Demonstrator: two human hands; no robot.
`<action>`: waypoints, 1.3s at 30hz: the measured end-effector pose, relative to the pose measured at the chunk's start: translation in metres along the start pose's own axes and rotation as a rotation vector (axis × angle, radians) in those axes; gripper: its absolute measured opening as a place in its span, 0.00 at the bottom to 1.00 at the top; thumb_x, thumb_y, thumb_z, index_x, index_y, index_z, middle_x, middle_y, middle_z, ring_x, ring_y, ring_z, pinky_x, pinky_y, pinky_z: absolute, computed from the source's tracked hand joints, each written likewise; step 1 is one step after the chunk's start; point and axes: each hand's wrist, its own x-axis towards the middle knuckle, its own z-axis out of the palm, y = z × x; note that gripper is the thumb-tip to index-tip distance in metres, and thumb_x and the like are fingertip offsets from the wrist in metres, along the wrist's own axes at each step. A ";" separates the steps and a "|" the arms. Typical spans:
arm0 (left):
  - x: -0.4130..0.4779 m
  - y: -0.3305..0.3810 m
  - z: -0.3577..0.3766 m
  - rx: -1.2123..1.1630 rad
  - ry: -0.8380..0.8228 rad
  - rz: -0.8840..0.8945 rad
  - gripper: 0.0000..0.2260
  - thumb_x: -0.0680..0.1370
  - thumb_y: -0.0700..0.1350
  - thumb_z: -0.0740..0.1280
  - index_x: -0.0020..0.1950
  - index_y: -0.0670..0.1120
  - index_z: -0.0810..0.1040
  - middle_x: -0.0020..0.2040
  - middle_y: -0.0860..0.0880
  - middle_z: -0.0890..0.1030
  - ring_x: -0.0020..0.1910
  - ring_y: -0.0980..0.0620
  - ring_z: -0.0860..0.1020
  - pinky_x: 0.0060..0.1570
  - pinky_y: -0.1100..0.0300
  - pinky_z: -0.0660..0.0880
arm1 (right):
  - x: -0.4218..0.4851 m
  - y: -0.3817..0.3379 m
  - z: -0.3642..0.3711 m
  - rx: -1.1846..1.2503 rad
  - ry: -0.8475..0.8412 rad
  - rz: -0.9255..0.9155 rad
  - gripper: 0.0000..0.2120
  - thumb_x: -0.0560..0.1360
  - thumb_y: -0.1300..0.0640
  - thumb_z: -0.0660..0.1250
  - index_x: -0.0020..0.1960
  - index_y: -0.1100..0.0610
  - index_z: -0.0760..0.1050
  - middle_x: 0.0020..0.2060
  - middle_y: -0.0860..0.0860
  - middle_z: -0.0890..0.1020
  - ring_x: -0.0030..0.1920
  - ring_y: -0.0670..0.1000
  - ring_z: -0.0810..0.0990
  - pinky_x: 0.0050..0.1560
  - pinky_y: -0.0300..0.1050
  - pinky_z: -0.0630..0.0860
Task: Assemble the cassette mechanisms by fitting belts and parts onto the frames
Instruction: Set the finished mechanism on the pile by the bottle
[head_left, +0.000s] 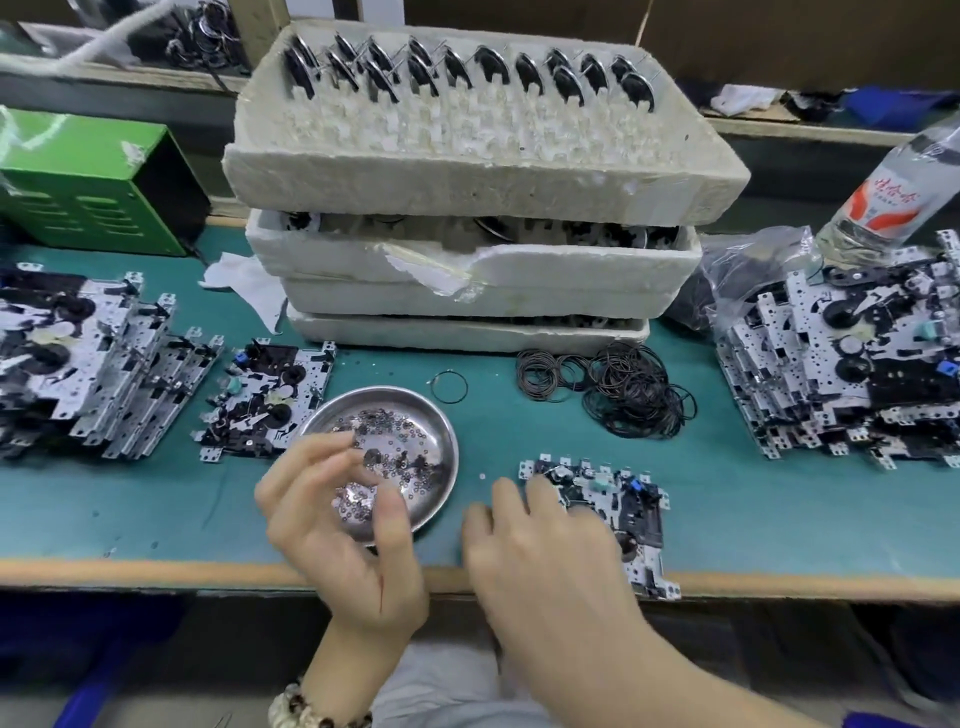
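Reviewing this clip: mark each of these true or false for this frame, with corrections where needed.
1. The left hand is over the metal dish of small washers. True.
2. The right hand rests on the mechanism at the table's near edge. True.
3. The black belts are piled inside the dish. False: they lie on the green mat, to the right of the dish.
4. The top foam tray is empty. False: a row of flywheels stands along its far side.
5. The green box stands at the left end of the table. True.
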 end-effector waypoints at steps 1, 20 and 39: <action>0.000 -0.001 -0.003 0.010 0.016 -0.048 0.16 0.82 0.44 0.62 0.69 0.57 0.69 0.63 0.51 0.70 0.48 0.43 0.72 0.44 0.58 0.73 | 0.009 0.004 -0.005 0.039 0.051 -0.008 0.05 0.59 0.59 0.70 0.29 0.52 0.74 0.27 0.49 0.73 0.29 0.52 0.74 0.25 0.40 0.57; -0.001 0.006 -0.004 0.067 0.033 -0.219 0.16 0.80 0.38 0.58 0.67 0.49 0.67 0.63 0.49 0.68 0.50 0.49 0.73 0.44 0.59 0.71 | 0.066 -0.025 0.026 0.067 0.229 -0.068 0.11 0.57 0.66 0.56 0.21 0.54 0.71 0.23 0.49 0.71 0.29 0.52 0.73 0.30 0.42 0.65; 0.000 0.019 0.000 0.223 -0.288 0.008 0.07 0.81 0.43 0.61 0.58 0.46 0.73 0.56 0.49 0.76 0.57 0.46 0.74 0.60 0.54 0.67 | 0.055 0.039 0.016 0.953 0.216 0.235 0.04 0.74 0.55 0.73 0.41 0.53 0.84 0.38 0.45 0.81 0.42 0.45 0.76 0.47 0.40 0.72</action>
